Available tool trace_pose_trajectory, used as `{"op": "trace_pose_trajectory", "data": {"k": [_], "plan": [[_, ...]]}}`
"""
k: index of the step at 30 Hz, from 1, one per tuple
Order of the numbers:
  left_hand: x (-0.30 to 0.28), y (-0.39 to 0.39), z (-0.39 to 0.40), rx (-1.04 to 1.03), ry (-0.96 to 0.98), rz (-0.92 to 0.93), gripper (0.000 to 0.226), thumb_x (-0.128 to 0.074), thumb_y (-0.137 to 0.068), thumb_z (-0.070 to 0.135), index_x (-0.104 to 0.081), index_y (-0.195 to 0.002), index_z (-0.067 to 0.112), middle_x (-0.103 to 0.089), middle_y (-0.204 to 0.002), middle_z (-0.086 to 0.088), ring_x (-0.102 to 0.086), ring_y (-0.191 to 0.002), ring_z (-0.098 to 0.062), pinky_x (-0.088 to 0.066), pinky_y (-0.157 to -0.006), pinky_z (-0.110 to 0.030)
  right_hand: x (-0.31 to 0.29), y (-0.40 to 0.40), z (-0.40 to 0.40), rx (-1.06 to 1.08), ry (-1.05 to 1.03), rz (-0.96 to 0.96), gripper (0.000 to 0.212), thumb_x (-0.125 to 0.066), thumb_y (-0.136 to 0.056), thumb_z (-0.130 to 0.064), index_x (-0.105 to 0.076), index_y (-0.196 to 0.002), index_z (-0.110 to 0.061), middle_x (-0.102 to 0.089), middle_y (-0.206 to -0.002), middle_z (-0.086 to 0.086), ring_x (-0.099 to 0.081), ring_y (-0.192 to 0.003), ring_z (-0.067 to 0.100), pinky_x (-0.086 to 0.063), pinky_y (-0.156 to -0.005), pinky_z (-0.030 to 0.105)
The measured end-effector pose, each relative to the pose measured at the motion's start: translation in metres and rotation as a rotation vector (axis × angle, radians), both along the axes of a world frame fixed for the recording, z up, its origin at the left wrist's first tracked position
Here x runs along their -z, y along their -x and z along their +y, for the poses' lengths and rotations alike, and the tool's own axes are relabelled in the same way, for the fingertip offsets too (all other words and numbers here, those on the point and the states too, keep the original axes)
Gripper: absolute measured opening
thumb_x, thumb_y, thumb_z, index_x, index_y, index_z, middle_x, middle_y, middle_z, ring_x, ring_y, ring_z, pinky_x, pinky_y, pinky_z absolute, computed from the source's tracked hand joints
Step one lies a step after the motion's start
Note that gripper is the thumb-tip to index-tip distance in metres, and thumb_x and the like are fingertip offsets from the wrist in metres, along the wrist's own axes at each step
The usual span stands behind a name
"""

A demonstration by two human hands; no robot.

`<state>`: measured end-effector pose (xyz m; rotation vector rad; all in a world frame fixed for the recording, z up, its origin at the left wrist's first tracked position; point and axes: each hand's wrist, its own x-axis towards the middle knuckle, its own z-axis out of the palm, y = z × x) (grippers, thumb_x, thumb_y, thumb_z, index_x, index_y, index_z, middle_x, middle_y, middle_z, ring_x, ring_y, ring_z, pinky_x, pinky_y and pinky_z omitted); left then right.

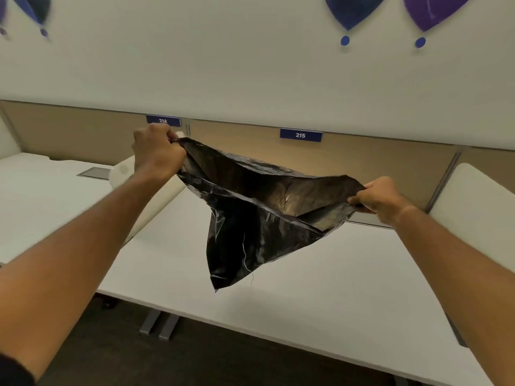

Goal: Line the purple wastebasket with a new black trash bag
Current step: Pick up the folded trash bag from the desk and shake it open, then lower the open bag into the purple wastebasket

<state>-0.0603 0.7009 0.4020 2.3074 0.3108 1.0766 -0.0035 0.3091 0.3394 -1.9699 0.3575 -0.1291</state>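
Observation:
A black trash bag (250, 235) hangs in the air above a white desk, its mouth pulled wide so the inside shows. My left hand (156, 151) pinches the bag's rim at the upper left. My right hand (381, 200) pinches the opposite rim at the right. The bag's closed bottom corner points down toward the desk's front. The purple wastebasket is not in view.
A white desk (320, 288) runs under the bag, with a second white desk (41, 196) to the left and a white divider panel (156, 207) between them. Tan partition panels carry blue labels 214 (163, 120) and 215 (300, 135). Grey desk legs (158, 324) stand on dark carpet.

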Motion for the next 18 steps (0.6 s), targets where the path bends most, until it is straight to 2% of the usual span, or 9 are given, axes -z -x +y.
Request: {"op": "trace_pose_trajectory", "data": {"k": [2, 4, 6, 8, 10, 12, 15, 18], "plan": [[0.003, 0.005, 0.000, 0.003, 0.009, 0.041, 0.023, -0.059, -0.081, 0.006, -0.074, -0.098, 0.007, -0.070, -0.094, -0.020, -0.063, -0.088, -0.034, -0.051, -0.081, -0.038, 0.005, 0.003, 0.004, 0.018, 0.001, 0.015, 0.011, -0.071, -0.081, 0.007, -0.065, -0.090, 0.009, -0.065, -0.094, 0.020, -0.066, -0.077, 0.027, -0.056, -0.050, 0.026], [0.005, 0.019, 0.006, -0.028, 0.024, 0.062, 0.024, -0.059, -0.079, 0.005, -0.074, -0.097, 0.007, -0.070, -0.091, -0.019, -0.064, -0.086, -0.034, -0.055, -0.080, -0.040, 0.006, 0.009, 0.010, 0.000, -0.085, 0.002, 0.005, -0.066, -0.084, 0.009, -0.062, -0.086, 0.007, -0.062, -0.094, 0.019, -0.064, -0.076, 0.027, -0.056, -0.047, 0.026], [0.012, 0.042, 0.020, -0.099, 0.056, 0.070, 0.024, -0.058, -0.077, 0.005, -0.074, -0.095, 0.006, -0.071, -0.090, -0.019, -0.064, -0.086, -0.036, -0.055, -0.081, -0.040, 0.011, 0.023, 0.026, -0.043, -0.158, 0.022, 0.008, -0.062, -0.086, 0.011, -0.058, -0.082, 0.005, -0.059, -0.097, 0.020, -0.064, -0.079, 0.030, -0.060, -0.050, 0.030], [0.023, 0.065, 0.026, -0.153, 0.092, 0.083, 0.023, -0.059, -0.075, 0.006, -0.074, -0.093, 0.007, -0.070, -0.090, -0.019, -0.064, -0.087, -0.037, -0.054, -0.084, -0.040, 0.025, 0.034, 0.040, -0.113, -0.155, 0.063, 0.004, -0.060, -0.087, 0.011, -0.059, -0.089, 0.008, -0.059, -0.103, 0.021, -0.065, -0.082, 0.033, -0.061, -0.053, 0.031], [0.039, 0.087, 0.025, -0.178, 0.094, 0.117, 0.022, -0.058, -0.076, 0.006, -0.074, -0.092, 0.007, -0.070, -0.091, -0.018, -0.063, -0.085, -0.034, -0.052, -0.083, -0.037, 0.043, 0.046, 0.054, -0.171, -0.162, 0.079, 0.017, -0.062, -0.085, 0.013, -0.061, -0.102, 0.015, -0.061, -0.109, 0.021, -0.066, -0.084, 0.033, -0.060, -0.050, 0.029], [0.060, 0.107, 0.024, -0.197, 0.095, 0.164, 0.022, -0.057, -0.077, 0.005, -0.074, -0.092, 0.006, -0.070, -0.093, -0.018, -0.062, -0.087, -0.033, -0.052, -0.085, -0.038, 0.063, 0.055, 0.069, -0.217, -0.172, 0.089, 0.019, -0.063, -0.084, 0.014, -0.062, -0.102, 0.017, -0.062, -0.114, 0.023, -0.067, -0.086, 0.034, -0.060, -0.057, 0.031], [0.094, 0.140, 0.030, -0.227, 0.124, 0.240, 0.022, -0.055, -0.077, 0.002, -0.071, -0.091, 0.005, -0.070, -0.092, -0.018, -0.064, -0.089, -0.035, -0.053, -0.088, -0.046, 0.095, 0.069, 0.092, -0.288, -0.167, 0.136, 0.011, -0.061, -0.085, 0.014, -0.065, -0.096, 0.012, -0.065, -0.111, 0.024, -0.067, -0.080, 0.030, -0.059, -0.066, 0.035], [0.130, 0.171, 0.045, -0.275, 0.161, 0.315, 0.024, -0.052, -0.081, 0.002, -0.069, -0.099, 0.003, -0.069, -0.098, -0.020, -0.064, -0.093, -0.035, -0.052, -0.090, -0.038, 0.127, 0.084, 0.112, -0.351, -0.124, 0.200, 0.016, -0.060, -0.088, 0.010, -0.065, -0.102, 0.010, -0.065, -0.108, 0.021, -0.068, -0.081, 0.029, -0.060, -0.067, 0.034]]}}
